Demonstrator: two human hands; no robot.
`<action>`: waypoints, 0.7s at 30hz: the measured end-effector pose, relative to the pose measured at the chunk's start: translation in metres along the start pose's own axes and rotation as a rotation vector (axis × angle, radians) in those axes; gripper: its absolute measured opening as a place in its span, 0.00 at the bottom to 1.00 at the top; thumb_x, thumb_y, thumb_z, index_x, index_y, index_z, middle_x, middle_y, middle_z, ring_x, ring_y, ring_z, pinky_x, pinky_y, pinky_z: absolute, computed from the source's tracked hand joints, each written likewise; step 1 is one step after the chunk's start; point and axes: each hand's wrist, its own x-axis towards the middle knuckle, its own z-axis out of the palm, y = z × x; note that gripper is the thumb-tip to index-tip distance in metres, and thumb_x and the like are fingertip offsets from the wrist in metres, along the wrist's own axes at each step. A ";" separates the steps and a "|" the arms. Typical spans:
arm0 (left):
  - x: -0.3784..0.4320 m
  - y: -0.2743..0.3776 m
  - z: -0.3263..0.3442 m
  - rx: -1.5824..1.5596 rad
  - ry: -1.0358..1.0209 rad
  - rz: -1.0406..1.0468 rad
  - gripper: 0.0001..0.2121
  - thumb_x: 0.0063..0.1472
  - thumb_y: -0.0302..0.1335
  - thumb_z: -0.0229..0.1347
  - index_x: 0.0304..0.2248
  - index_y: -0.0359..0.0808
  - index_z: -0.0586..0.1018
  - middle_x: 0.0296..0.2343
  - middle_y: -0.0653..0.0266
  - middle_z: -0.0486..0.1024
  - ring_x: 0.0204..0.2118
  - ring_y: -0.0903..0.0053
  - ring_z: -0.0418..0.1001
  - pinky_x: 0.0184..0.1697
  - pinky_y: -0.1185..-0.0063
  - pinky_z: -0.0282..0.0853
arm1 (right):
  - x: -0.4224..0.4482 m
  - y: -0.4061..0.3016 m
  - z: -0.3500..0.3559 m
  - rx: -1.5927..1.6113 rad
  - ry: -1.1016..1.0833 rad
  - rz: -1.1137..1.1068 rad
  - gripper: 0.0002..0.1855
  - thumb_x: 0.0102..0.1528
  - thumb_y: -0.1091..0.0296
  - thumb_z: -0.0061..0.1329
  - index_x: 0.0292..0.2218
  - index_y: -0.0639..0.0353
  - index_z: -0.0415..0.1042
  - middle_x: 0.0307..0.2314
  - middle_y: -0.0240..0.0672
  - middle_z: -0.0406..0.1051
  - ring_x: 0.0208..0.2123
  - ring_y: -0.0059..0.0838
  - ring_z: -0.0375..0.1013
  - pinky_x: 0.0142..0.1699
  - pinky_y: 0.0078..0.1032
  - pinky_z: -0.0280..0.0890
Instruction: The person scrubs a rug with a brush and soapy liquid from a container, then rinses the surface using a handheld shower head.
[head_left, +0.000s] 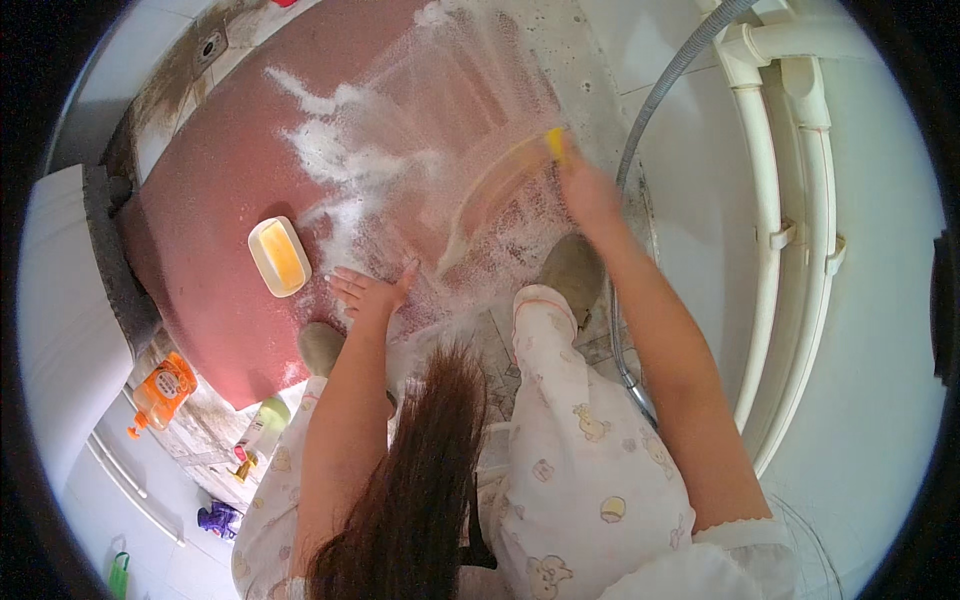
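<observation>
A large red mat (217, 180) lies on the floor, partly covered with white powder or suds (337, 150). My left hand (371, 294) rests on its near part with the fingers spread, holding nothing. To the right, my right hand (589, 184) is closed on a yellow object (556, 144), perhaps a scrubbing brush; motion blur and the fingers hide most of it. Foam streaks curve across the mat beside that hand. Left of my left hand, a white soap dish (255, 244) sits on the mat with a yellow bar of soap (281, 255) in it.
A grey shower hose (637, 127) hangs close to my right arm, before white pipes (765, 187) on the wall. An orange pump bottle (165, 390), a pale green bottle (266, 424) and a purple packet (219, 519) lie lower left. A white fixture (67, 315) stands left. My shoes touch the mat's near side.
</observation>
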 end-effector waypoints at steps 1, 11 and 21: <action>0.004 -0.005 0.003 0.020 0.006 -0.011 0.60 0.30 0.59 0.51 0.46 0.31 0.21 0.49 0.51 0.18 0.53 0.65 0.17 0.52 0.64 0.29 | -0.004 0.003 -0.005 0.122 0.016 0.120 0.14 0.47 0.62 0.34 0.29 0.60 0.66 0.22 0.46 0.67 0.25 0.42 0.67 0.28 0.36 0.61; 0.001 0.000 0.005 -0.013 0.029 0.000 0.61 0.28 0.60 0.52 0.46 0.32 0.21 0.49 0.53 0.18 0.53 0.66 0.16 0.52 0.64 0.29 | -0.034 -0.010 0.038 -0.030 -0.064 -0.014 0.16 0.49 0.60 0.32 0.35 0.61 0.64 0.19 0.45 0.67 0.22 0.40 0.67 0.26 0.36 0.59; -0.001 0.001 -0.003 0.036 -0.002 -0.023 0.61 0.28 0.61 0.51 0.46 0.32 0.21 0.49 0.53 0.18 0.53 0.66 0.16 0.52 0.63 0.29 | -0.023 0.011 0.013 0.134 0.075 0.048 0.18 0.49 0.59 0.31 0.38 0.58 0.61 0.22 0.48 0.66 0.26 0.44 0.67 0.32 0.36 0.61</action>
